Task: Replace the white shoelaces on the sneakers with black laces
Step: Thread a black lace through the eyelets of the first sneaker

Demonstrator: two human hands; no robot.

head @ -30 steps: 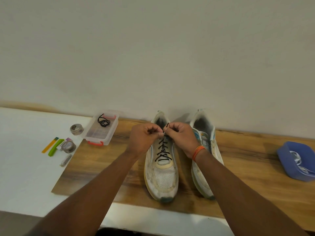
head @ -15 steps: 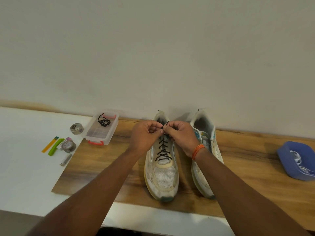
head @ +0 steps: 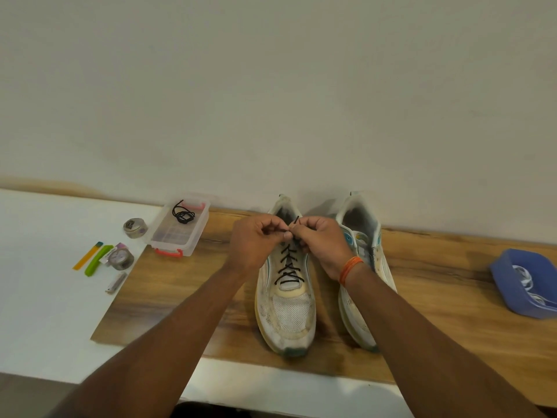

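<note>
Wooden board (head: pixel 422 267) against a pale wall: black lace (head: pixel 287 267) crisscrosses the left sneaker (head: pixel 286 312), its ends pinched by left hand (head: pixel 256 242) and right hand (head: pixel 324 242), fingertips meeting. Right sneaker (head: pixel 361 236) beside; clear box (head: pixel 177 233) and blue tray (head: pixel 512 285) farther out.

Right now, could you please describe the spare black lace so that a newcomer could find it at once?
Start at the wooden board against the wall. At its far left corner stands a clear plastic box with red clips. The spare lace is the black coil on its lid, the only loose black cord there.
</note>
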